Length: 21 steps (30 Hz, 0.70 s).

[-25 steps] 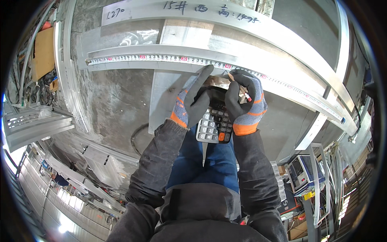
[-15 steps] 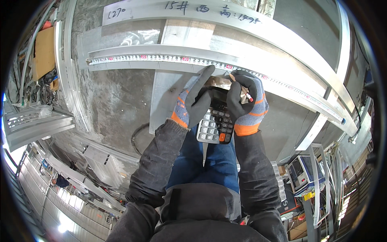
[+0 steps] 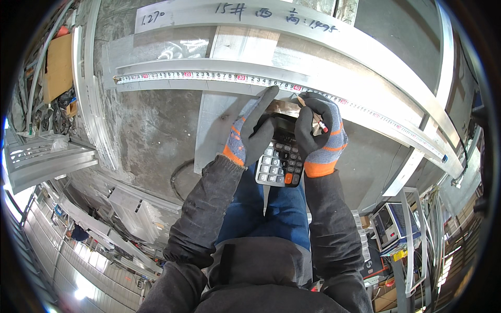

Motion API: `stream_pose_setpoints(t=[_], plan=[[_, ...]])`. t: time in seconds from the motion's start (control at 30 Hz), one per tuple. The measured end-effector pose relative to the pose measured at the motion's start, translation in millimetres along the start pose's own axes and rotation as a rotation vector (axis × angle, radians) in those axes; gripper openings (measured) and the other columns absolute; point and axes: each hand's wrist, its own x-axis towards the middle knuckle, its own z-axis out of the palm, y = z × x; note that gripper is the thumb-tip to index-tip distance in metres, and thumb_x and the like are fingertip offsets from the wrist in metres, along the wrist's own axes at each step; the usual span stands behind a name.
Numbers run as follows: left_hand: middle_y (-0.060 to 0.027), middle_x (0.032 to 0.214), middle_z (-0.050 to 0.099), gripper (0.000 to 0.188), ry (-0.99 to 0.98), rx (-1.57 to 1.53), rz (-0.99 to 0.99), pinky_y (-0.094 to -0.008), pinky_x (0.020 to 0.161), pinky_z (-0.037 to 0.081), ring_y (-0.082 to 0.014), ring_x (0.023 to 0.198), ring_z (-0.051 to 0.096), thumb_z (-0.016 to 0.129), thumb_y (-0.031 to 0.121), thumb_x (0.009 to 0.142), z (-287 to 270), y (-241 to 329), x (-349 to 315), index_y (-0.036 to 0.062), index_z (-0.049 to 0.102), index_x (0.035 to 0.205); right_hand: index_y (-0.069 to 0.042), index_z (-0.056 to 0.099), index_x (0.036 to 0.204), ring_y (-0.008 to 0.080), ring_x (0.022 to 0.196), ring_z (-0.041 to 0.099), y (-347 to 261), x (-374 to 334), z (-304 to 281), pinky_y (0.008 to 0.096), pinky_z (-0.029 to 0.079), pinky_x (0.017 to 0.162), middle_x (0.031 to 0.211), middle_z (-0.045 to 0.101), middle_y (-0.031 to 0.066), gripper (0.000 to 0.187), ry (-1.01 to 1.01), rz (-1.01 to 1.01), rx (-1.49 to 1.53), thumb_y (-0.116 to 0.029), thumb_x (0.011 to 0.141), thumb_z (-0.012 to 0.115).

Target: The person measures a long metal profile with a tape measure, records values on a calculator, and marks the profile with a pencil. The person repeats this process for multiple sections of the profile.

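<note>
My left hand [image 3: 251, 133], in a grey and orange work glove, has its index finger stretched to the lower edge of a long silver metal profile. Its thumb lies at the upper left side of a black calculator [image 3: 279, 161] with grey keys and one orange key; the other fingers are mostly hidden. A pencil [image 3: 320, 123] with a reddish end is pinched in my gloved right hand [image 3: 322, 128], beside the calculator's upper right corner. Above both hands, an extended tape measure [image 3: 214, 76] runs along the metal profile [image 3: 172, 65].
A wider metal strip [image 3: 193, 14] with handwriting crosses farther away. At the left lie long profiles [image 3: 94, 104] and a brown board [image 3: 58, 68]. A blue and white box-shaped device [image 3: 392, 225] stands at the lower right behind a metal frame [image 3: 412, 245].
</note>
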Motion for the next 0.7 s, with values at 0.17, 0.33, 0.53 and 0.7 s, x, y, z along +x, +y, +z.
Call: stream_pose_setpoints(t=[0.17,0.33,0.53,0.7], plan=[[-0.0188,0.154,0.056,0.071,-0.029,-0.116,-0.042,-0.0333,0.109,0.052,-0.0226,0.132,0.061,0.052,-0.010,0.095,-1.8,7.1,-2.8,0.0050,0.043,0.164,-0.002,0.074,0.110,0.0298,0.103,0.072,5.7,-4.9,-20.9,0.0393,0.058,0.091,0.109,0.075,0.0152,0.023,-0.134,0.068,-0.058,-0.004,0.088,0.072],[-0.0153,0.137,0.069,0.059,0.064,0.202,-0.066,-0.0372,0.098,0.060,-0.0245,0.113,0.073,0.068,0.021,0.099,0.6,4.5,-7.2,0.0193,0.055,0.157,0.000,0.073,0.120,0.0258,0.110,0.071,23.4,-28.1,-44.4,0.0373,0.055,0.100,0.117,0.075,0.0153,0.028,-0.039,0.042,-0.114,-0.005,0.093,0.069],[-0.0141,0.149,0.063,0.058,0.089,-0.352,-0.099,-0.0358,0.114,0.048,-0.0227,0.134,0.060,0.064,0.013,0.102,26.1,-21.2,-2.0,0.0133,0.052,0.158,0.008,0.064,0.135,0.0291,0.115,0.070,53.7,-56.2,-77.9,0.0404,0.055,0.102,0.127,0.071,0.0217,0.031,-0.008,0.191,0.082,-0.010,0.113,0.050],[-0.0135,0.156,0.059,0.061,0.153,-0.235,0.010,-0.0352,0.121,0.043,-0.0224,0.145,0.054,0.061,0.001,0.100,39.9,-28.4,0.8,0.0104,0.051,0.160,0.008,0.060,0.137,0.0296,0.109,0.070,58.4,-78.8,-114.0,0.0411,0.055,0.099,0.119,0.071,0.0210,0.039,-0.043,0.276,0.018,-0.021,0.115,0.049]])
